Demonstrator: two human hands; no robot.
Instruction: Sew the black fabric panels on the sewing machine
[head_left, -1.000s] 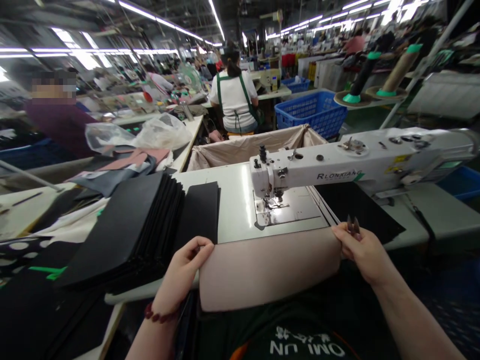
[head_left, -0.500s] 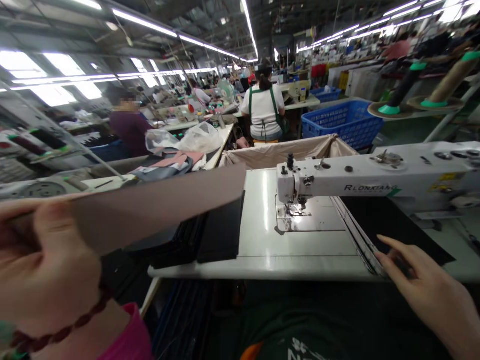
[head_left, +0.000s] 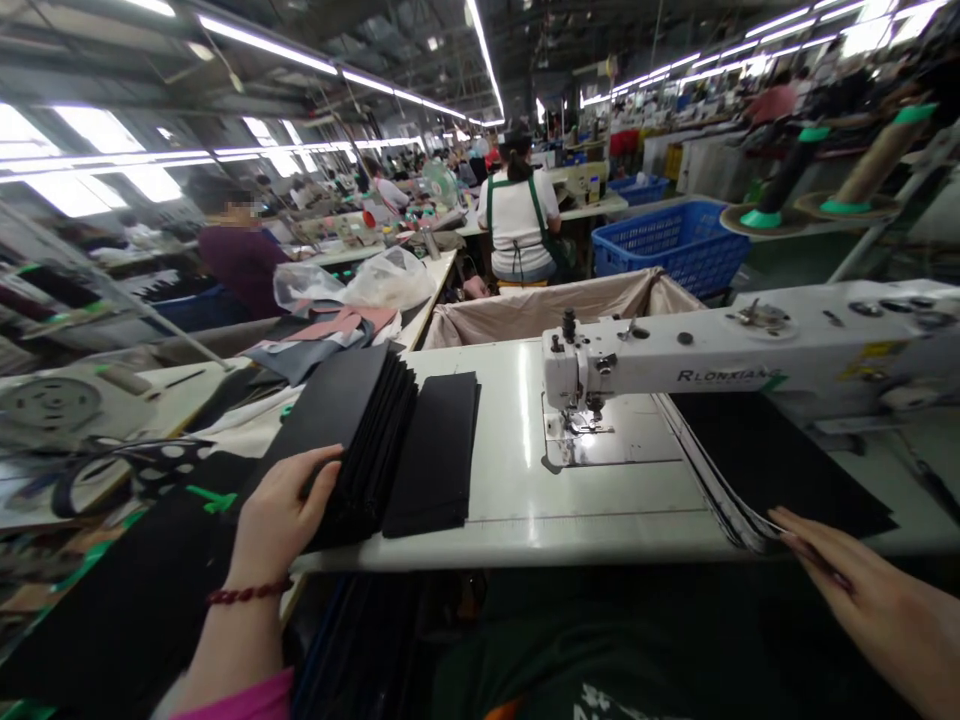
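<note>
My left hand (head_left: 289, 505) rests on the near left edge of a tall stack of black panels (head_left: 337, 395), fingers laid on it and thumb apart. A smaller pile of black panels (head_left: 433, 450) lies just right of that stack. On the right, my right hand (head_left: 844, 570) pinches the near edge of the top black panel (head_left: 772, 460) of another pile, which shows pale layered edges. The white sewing machine (head_left: 675, 350) stands behind that pile. Its needle area (head_left: 589, 425) has no fabric under it.
A beige cloth-lined bin (head_left: 540, 315) stands behind the table (head_left: 502, 480). Beyond it are a blue basket (head_left: 667, 250) and a seated person in a white top (head_left: 517, 220). Thread cones (head_left: 780, 180) rise at right. Clear plastic and fabric pieces (head_left: 337, 325) lie at left.
My left hand has let go of the greyish-brown panel it held up and now touches the tall black stack. My right hand has moved slightly down and right along its pile's edge.
</note>
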